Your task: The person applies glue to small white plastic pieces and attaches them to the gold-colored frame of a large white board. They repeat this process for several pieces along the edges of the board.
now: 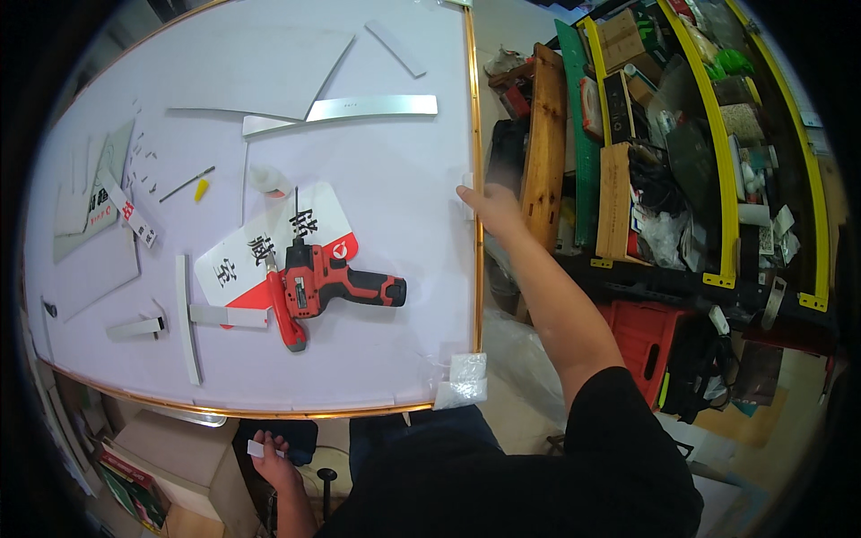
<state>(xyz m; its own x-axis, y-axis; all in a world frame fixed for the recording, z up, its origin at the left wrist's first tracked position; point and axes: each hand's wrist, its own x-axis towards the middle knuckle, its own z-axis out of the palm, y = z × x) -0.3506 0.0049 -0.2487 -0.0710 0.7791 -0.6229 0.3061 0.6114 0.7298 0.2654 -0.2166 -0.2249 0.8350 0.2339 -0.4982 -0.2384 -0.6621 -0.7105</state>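
Observation:
My left hand (272, 455) is closed on a small flat white piece (264, 448), below the near edge of a large white board (404, 359) with a gold edge. My right hand (491, 208) grips the board's right gold edge, thumb on top, beside a small whitish patch (467, 202); its other fingers are blurred. On the board, a red and black cordless drill (309, 282) lies over a white and red sign plate (235, 254). Red-handled pliers (285, 314) lie against the drill. A small white bottle (266, 179) is beyond them.
Silvery strips (372, 107) and a large pale sheet (260, 67) lie at the back. A screwdriver (186, 184) and a yellow nozzle (202, 190) are further left. Bubble wrap (463, 381) covers the near right corner. Packed yellow-framed shelving (708, 134) stands at the right.

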